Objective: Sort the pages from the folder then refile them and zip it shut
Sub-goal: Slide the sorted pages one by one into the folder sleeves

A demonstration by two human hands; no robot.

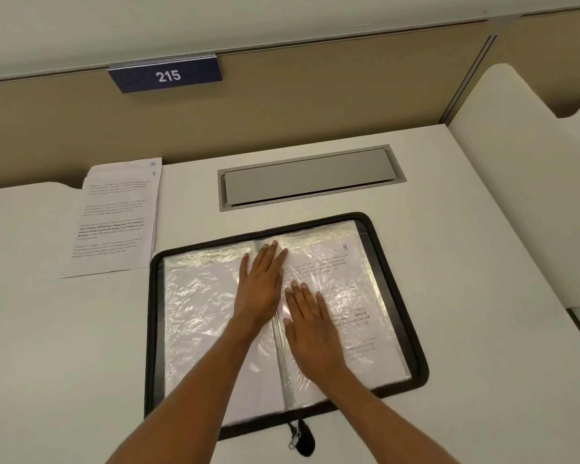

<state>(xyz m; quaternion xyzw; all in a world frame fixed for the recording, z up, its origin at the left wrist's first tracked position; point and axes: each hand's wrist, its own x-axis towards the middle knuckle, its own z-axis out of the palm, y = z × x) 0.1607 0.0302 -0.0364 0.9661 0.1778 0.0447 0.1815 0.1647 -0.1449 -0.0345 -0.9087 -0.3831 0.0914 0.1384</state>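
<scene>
A black zip folder (397, 256) lies open on the desk, its clear plastic sleeves spread left and right. The right sleeve holds a printed page marked 8 (352, 296). My left hand (260, 286) rests flat across the spine near the top, fingers apart. My right hand (312, 326) lies flat on the right sleeve just beside the spine. Neither hand grips anything. A small stack of loose pages (114, 219), marked 10 and 9 at the top corner, lies on the desk to the left of the folder. The zip pull (293, 437) hangs at the folder's near edge.
A grey metal cable hatch (308, 177) is set into the white desk (81, 329) behind the folder. A beige partition with a blue sign reading 215 (166, 75) stands at the back. White side dividers (516, 195) rise at the right and left.
</scene>
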